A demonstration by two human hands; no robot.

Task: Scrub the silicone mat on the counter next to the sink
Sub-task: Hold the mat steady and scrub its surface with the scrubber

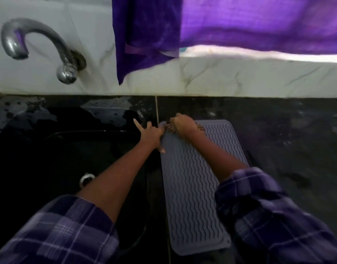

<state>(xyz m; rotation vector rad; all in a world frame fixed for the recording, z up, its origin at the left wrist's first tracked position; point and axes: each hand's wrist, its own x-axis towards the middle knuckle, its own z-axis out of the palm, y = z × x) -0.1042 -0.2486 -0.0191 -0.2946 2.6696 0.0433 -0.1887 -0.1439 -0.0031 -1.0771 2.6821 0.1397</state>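
The grey ribbed silicone mat point(194, 187) lies flat on the dark table point(278, 130), just right of the black sink point(68, 149). At the mat's far left corner, the right hand point(183, 123) is clenched around something small and brownish, too blurred to name, pressed onto the mat. The left hand point(151, 135) rests on the mat's left edge, fingers point(138, 124) spread and released. Beyond the sink, a metal faucet point(40, 48) juts from the white wall. A purple cloth point(221, 25) hangs above the mat.

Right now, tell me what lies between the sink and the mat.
In the head view, a narrow strip of dark counter separates the sink from the mat; the left hand reaches across it onto the mat's edge.
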